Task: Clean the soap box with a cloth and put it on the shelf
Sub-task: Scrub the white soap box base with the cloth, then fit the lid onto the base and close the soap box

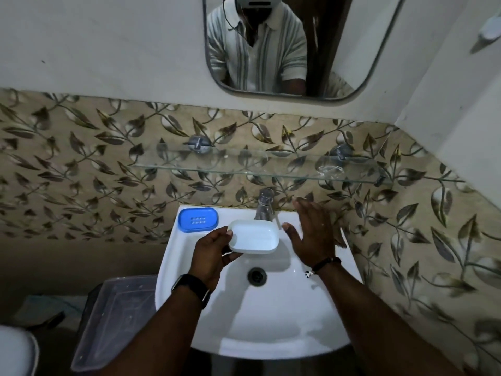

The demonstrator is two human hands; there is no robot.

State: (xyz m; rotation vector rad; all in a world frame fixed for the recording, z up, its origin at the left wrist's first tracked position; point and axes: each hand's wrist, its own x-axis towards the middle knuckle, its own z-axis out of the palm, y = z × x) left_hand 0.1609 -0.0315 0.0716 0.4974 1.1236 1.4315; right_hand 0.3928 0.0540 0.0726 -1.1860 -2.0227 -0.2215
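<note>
My left hand [214,253] holds the white part of the soap box [254,236] by its left end, over the white sink [271,321] just below the tap [265,204]. The blue part of the soap box [198,219] lies on the sink's back left corner. My right hand [311,234] hovers flat with fingers spread, just right of the white part and not touching it. The glass shelf [244,165] runs along the tiled wall above the tap. I see no cloth.
A mirror [298,47] hangs above the shelf. A clear plastic tub [116,318] stands to the left of the sink, low down. A white rounded object [16,354] sits at the bottom left corner. The right wall closes in beside the sink.
</note>
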